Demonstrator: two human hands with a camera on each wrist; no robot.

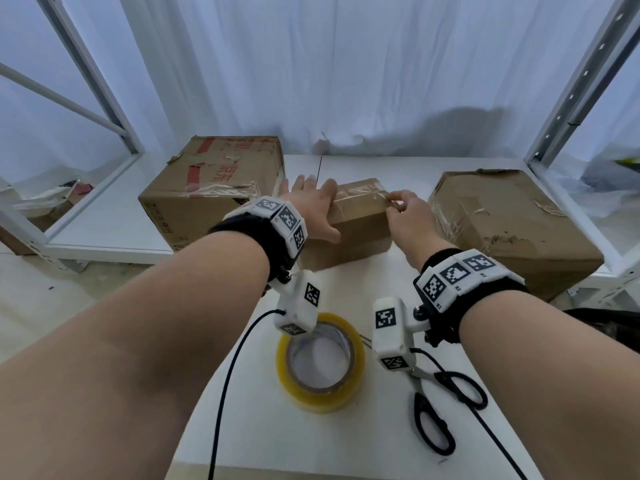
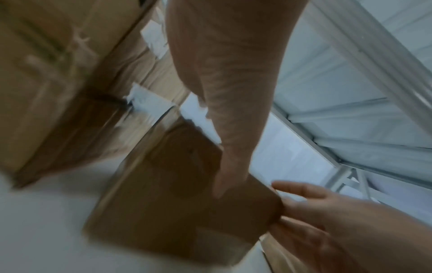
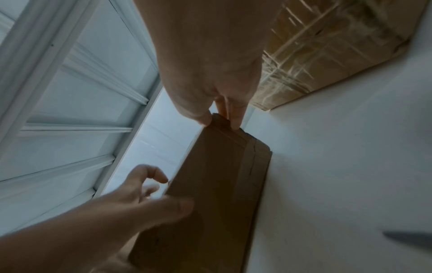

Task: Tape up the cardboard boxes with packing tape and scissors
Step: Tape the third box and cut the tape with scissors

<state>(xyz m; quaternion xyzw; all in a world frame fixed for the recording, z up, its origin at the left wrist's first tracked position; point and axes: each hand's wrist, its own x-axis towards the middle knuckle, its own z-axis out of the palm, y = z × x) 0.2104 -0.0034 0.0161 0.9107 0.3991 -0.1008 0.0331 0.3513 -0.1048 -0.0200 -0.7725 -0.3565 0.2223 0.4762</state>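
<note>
On small box (image 1: 358, 216), left hand (image 1: 311, 206) flat, right hand (image 1: 408, 216) pinching

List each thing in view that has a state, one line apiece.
small box: closed, tape across its top
left hand: fingers spread, resting on the small box
right hand: pinches the small box's top right edge
tape roll: flat on the table, untouched
scissors: lying open, untouched
left box: closed, taped
right box: closed, taped

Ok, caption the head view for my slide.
Left hand steadies the small cardboard box while the right hand pinches its taped edge; tape roll and scissors wait nearby.
</note>
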